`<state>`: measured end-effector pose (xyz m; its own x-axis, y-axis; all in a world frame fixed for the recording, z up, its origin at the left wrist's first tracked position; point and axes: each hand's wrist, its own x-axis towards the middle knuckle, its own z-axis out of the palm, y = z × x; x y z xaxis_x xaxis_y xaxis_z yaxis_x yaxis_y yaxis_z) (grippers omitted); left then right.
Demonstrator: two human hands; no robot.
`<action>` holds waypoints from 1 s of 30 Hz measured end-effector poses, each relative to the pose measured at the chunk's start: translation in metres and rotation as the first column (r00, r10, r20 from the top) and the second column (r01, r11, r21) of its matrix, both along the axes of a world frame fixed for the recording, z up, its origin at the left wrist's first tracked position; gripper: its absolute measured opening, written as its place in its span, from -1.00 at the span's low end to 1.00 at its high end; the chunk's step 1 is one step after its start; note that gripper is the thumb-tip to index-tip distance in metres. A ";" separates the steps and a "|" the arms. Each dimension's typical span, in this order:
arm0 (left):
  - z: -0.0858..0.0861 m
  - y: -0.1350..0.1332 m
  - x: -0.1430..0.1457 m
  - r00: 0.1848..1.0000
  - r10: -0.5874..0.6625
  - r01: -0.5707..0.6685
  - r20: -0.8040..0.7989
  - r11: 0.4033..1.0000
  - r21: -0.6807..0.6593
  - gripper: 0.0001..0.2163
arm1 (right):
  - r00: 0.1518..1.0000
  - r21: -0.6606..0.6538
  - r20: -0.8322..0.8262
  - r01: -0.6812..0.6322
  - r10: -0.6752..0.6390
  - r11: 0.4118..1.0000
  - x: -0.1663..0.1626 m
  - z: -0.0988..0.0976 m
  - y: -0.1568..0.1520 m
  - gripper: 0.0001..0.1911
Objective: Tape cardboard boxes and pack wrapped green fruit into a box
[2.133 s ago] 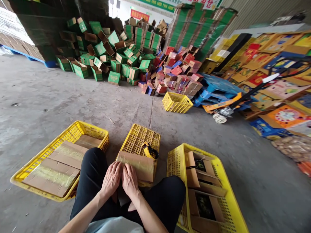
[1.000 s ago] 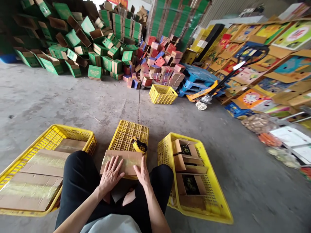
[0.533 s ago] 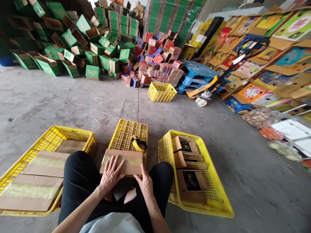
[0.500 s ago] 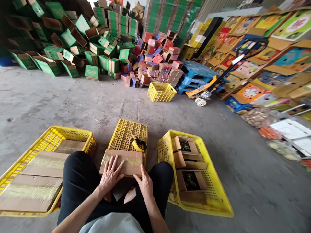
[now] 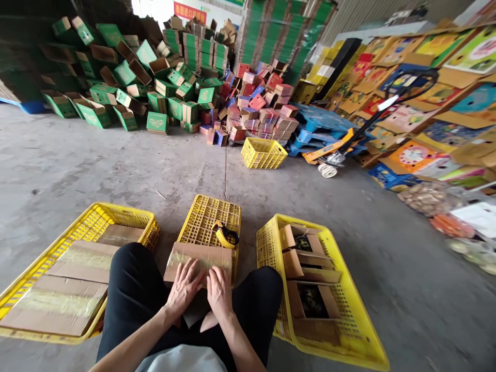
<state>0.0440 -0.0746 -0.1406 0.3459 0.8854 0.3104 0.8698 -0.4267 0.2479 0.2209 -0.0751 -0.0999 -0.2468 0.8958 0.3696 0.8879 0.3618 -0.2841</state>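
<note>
A flat brown cardboard box with clear tape along its seam lies on an upturned yellow crate between my knees. My left hand and my right hand rest side by side on the box's near half, fingers stretched flat against the tape, holding nothing. A yellow tape dispenser sits on the crate just beyond the box, to the right.
A yellow crate at my left holds taped flat boxes. Another yellow crate at my right holds open-flapped boxes. Heaps of green and red boxes, a small yellow basket and a pallet jack stand beyond.
My hands, spread apart on the box half a second ago, have come together at its middle. The view has tilted slightly up and left.
</note>
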 end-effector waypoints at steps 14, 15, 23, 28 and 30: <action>0.004 -0.005 -0.040 0.994 -0.041 0.046 0.099 0.998 -0.048 -0.51 | 0.999 0.000 0.004 -0.034 0.034 0.999 -0.019 -0.023 0.012 -0.35; 0.004 -0.006 -0.043 0.994 -0.024 0.029 0.104 0.999 -0.044 -0.50 | 0.998 -0.018 0.016 -0.057 0.057 0.998 -0.018 -0.022 0.012 -0.28; 0.002 -0.009 -0.039 0.991 0.061 -0.058 0.122 0.998 -0.027 -0.45 | 0.993 -0.026 0.002 -0.119 0.119 0.993 0.000 -0.020 0.007 -0.23; 0.009 -0.005 -0.020 0.987 0.098 -0.094 0.129 0.995 -0.033 -0.39 | 0.991 -0.043 -0.063 -0.123 0.120 0.992 -0.001 -0.021 0.009 -0.34; 0.014 0.000 -0.011 0.991 0.012 -0.004 0.136 0.998 -0.059 -0.37 | 0.988 -0.048 -0.095 -0.123 0.118 0.991 -0.003 -0.019 0.008 -0.41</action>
<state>0.0327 -0.0742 -0.1270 0.2972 0.9058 0.3020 0.8295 -0.4016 0.3882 0.2181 -0.0667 -0.1188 -0.3215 0.8808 0.3477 0.8079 0.4466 -0.3844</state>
